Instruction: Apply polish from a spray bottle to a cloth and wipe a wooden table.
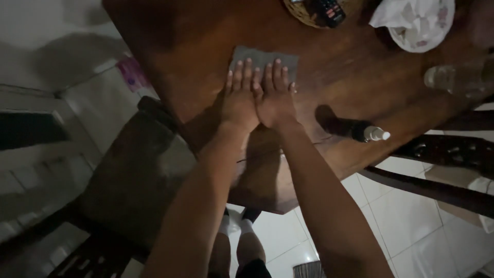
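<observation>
Here, you press your left hand (240, 98) and right hand (275, 98) side by side, fingers (248, 72) flat and open, on the grey rectangular cloth (265, 61) lying on the dark wooden worktop (180, 41), so both palms pin it down.

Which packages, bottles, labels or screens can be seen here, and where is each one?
Spray bottle: lying on the table's right edge, dark body, white nozzle.
Clear bottle: far right of the table, transparent.
Remote control: in a woven basket, top edge, black with buttons.
Pink wrapper: on the floor, left of the table.
No screens.
</observation>
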